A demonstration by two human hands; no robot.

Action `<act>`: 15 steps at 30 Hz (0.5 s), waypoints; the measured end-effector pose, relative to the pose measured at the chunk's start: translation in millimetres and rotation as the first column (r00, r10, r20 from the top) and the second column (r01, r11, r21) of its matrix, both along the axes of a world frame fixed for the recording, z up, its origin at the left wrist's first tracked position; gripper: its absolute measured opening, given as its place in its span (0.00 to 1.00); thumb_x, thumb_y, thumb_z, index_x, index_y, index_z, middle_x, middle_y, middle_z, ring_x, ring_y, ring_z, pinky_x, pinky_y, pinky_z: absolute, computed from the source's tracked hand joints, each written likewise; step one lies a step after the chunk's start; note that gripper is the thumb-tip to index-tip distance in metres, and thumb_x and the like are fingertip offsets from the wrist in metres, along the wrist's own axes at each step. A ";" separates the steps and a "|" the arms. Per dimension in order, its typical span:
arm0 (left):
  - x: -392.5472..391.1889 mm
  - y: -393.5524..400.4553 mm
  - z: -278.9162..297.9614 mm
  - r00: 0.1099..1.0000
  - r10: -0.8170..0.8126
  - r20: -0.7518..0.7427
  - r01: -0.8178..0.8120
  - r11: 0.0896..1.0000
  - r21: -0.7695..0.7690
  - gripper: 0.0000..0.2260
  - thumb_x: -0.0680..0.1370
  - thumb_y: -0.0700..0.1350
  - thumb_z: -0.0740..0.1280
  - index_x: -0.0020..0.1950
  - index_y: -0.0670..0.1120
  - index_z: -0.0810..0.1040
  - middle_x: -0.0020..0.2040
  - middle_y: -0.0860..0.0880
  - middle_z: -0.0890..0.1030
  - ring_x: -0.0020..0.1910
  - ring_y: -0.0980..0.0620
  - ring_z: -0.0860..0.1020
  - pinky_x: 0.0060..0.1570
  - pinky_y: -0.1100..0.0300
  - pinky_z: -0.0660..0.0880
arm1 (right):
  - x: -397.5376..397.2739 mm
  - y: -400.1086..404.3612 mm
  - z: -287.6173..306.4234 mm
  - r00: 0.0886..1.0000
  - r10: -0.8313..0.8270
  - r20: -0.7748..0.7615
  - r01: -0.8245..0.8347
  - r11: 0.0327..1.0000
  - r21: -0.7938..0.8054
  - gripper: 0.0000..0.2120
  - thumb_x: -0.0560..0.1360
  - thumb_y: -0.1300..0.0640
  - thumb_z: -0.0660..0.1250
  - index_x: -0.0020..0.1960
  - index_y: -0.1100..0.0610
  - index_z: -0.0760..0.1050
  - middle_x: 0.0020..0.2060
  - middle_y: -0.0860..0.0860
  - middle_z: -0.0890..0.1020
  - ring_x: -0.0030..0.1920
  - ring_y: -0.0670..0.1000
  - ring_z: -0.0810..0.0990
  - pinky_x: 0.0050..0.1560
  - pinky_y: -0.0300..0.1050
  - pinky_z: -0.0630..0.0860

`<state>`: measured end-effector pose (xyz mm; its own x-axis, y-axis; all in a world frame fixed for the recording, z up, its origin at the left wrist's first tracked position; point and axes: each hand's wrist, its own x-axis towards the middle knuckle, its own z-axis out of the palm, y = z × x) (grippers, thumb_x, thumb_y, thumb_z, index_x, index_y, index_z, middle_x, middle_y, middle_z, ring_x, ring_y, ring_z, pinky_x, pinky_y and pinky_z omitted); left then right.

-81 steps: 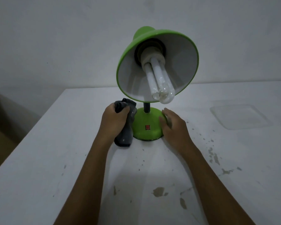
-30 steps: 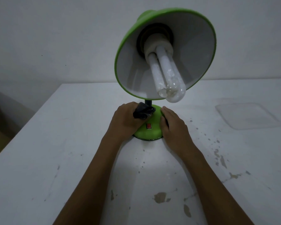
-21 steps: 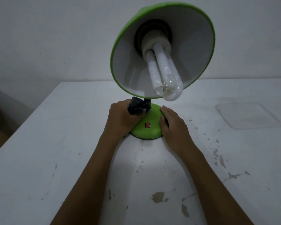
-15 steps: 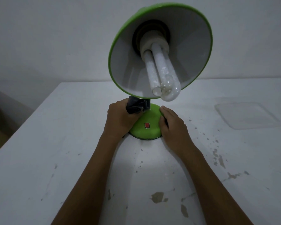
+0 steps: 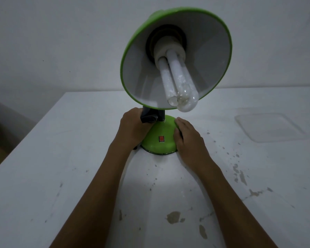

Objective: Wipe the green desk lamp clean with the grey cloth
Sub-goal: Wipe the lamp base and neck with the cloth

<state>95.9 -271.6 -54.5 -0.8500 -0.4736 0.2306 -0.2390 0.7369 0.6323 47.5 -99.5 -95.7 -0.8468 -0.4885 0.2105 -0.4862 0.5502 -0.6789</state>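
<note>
Green desk lamp mid-table – top-heavy, bulb fragile; hold base. Left hand grips soft grey cloth at stem; right hand, 1 flat palm, steadies base.

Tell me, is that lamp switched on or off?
Off. The bulb in the lamp looks dull, with no glow, and the inside of the shade is grey. The red switch's position cannot be told.

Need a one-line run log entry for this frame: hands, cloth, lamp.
left hand: grips grey cloth at lamp stem | right hand: rests on green desk lamp base, steadying | stage: wiping base/stem | shade: not yet touched
</note>
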 end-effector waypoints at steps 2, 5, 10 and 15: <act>3.7 1.8 -1.5 1.000 -0.011 -0.005 0.011 0.999 -0.052 0.13 0.78 0.50 0.68 0.42 0.41 0.75 0.38 0.45 0.79 0.40 0.45 0.77 0.36 0.58 0.68 | 0.1 0.2 0.4 1.000 0.000 0.000 0.000 1.000 0.002 0.21 0.85 0.52 0.53 0.77 0.55 0.64 0.76 0.48 0.66 0.74 0.47 0.66 0.71 0.44 0.63; 11.3 6.9 -3.0 0.999 -0.026 -0.019 0.024 0.996 -0.081 0.14 0.78 0.51 0.68 0.48 0.39 0.78 0.43 0.42 0.81 0.43 0.44 0.78 0.42 0.53 0.73 | -0.1 1.0 -0.1 1.000 -0.001 0.005 0.001 1.000 -0.006 0.21 0.84 0.52 0.53 0.77 0.54 0.64 0.76 0.47 0.67 0.74 0.47 0.67 0.71 0.45 0.64; 22.3 15.4 -5.5 0.997 -0.076 -0.017 0.075 0.995 -0.066 0.13 0.77 0.57 0.68 0.48 0.47 0.79 0.41 0.49 0.81 0.41 0.49 0.78 0.39 0.58 0.72 | -1.3 1.0 0.4 1.000 -0.001 0.009 0.001 1.000 -0.007 0.21 0.84 0.53 0.54 0.77 0.55 0.64 0.76 0.48 0.67 0.74 0.48 0.66 0.73 0.44 0.62; 18.7 10.1 -2.2 0.994 0.106 0.003 -0.106 0.993 -0.047 0.13 0.76 0.60 0.66 0.43 0.52 0.76 0.37 0.54 0.78 0.38 0.51 0.77 0.38 0.56 0.72 | -0.7 2.2 -0.2 1.000 0.001 0.014 -0.001 1.000 -0.022 0.22 0.84 0.53 0.54 0.77 0.55 0.64 0.76 0.48 0.67 0.75 0.47 0.65 0.73 0.41 0.60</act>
<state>114.6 -261.5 -56.7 -0.7967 -0.5501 0.2503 -0.3205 0.7358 0.5966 46.8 -97.3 -96.0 -0.8492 -0.4847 0.2099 -0.4774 0.5343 -0.6976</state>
